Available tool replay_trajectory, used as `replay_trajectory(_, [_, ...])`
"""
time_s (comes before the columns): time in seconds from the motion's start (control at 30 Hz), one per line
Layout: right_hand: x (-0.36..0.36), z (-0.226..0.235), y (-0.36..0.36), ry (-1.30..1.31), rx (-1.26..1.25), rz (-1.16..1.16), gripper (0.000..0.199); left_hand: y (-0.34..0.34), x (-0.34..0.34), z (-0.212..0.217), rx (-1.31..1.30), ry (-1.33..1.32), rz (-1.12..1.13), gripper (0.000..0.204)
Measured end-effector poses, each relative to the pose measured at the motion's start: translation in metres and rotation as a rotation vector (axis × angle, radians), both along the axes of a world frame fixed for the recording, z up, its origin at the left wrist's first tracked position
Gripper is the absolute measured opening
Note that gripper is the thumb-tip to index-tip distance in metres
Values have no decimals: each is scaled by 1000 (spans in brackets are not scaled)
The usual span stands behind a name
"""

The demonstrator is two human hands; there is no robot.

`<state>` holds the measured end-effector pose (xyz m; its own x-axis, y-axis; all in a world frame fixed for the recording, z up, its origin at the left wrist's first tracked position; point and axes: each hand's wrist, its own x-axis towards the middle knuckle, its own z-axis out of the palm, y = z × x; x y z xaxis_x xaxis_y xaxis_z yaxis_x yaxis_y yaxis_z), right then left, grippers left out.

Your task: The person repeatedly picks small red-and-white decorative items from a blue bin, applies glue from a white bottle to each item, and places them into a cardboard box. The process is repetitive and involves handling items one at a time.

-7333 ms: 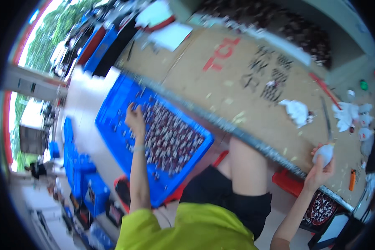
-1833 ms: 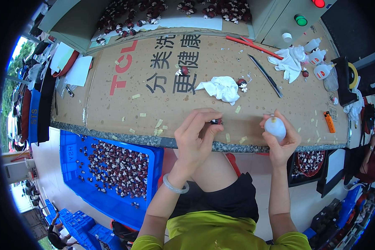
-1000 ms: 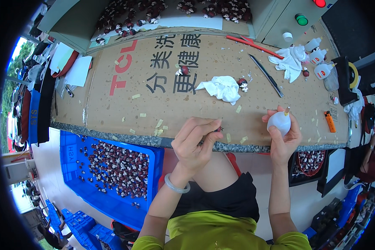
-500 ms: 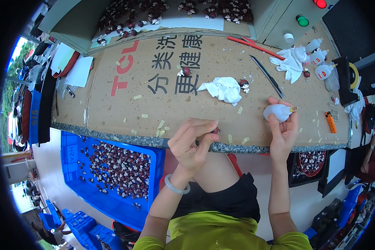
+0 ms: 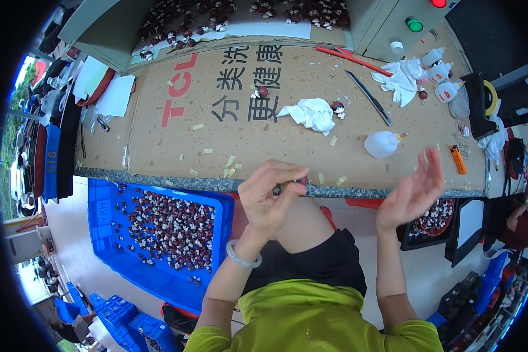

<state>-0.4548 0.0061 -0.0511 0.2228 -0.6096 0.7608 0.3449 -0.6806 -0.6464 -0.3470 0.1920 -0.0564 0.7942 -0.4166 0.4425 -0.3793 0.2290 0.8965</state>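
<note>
The left hand (image 5: 267, 193) is pinching a small dark red toy (image 5: 303, 180) between thumb and fingers, by the table (image 5: 176, 144) edge. At its three o'clock, the right hand (image 5: 413, 190) is hanging empty, fingers spread. At the right hand's eleven o'clock, a white bottle (image 5: 381, 145) is sitting on the table, apart from it. The toy is probably weighing little and feeling hard and smooth, its rounded side suiting a light fingertip pinch.
</note>
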Motion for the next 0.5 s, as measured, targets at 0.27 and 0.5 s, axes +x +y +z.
replay_trajectory(0.27, [-22, 48, 78, 854, 1035, 761, 20, 44, -36, 38, 339, 257, -183, 34])
replay_trajectory(0.5, [6, 40, 79, 1005, 1259, 1107, 18, 85, -29, 53, 458, 263, -196, 57])
